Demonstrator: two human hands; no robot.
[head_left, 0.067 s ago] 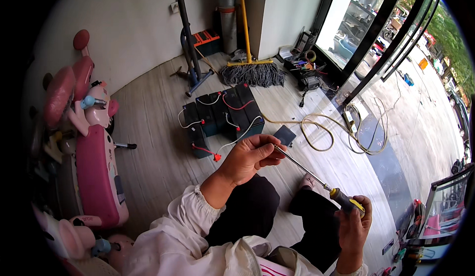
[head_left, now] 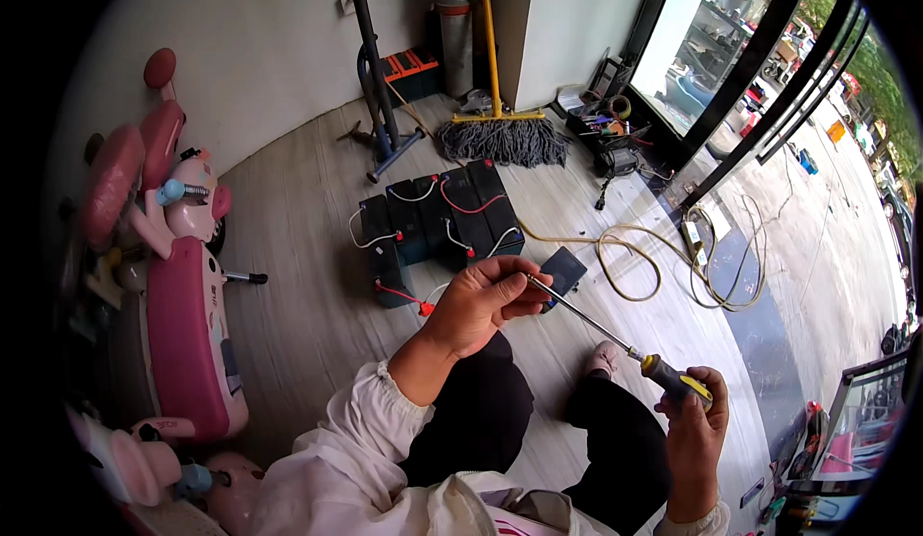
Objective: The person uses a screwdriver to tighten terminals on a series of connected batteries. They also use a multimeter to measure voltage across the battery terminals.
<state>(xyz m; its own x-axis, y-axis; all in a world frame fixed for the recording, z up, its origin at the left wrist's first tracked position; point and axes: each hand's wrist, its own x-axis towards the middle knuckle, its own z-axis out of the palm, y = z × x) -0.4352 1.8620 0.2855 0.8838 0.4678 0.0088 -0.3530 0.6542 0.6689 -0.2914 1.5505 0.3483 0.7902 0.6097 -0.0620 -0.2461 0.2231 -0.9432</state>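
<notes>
A screwdriver (head_left: 601, 329) with a long steel shaft and a black and yellow handle is held between my two hands. My left hand (head_left: 486, 307) pinches the tip end of its shaft between thumb and fingers. At the lower right, my right hand (head_left: 694, 430) is closed around the handle. Beyond my left hand, a group of black batteries (head_left: 409, 219) stands on the floor, joined by white and red wires. A red connector (head_left: 426, 309) lies at their near side, partly hidden by my left hand. Close by, a small flat black box (head_left: 563, 272) rests on the floor.
Pink children's ride-on vehicles (head_left: 185, 339) stand along the left. At the back are a mop (head_left: 505, 137), a dark metal stand (head_left: 375, 84) and an orange-topped box (head_left: 409, 63). A yellowish cable (head_left: 625, 233) loops across the floor toward the glass door (head_left: 716, 55).
The view has shifted slightly, so the batteries and floor sit a little further right. More of the flat black box shows. Both hands keep their hold on the screwdriver.
</notes>
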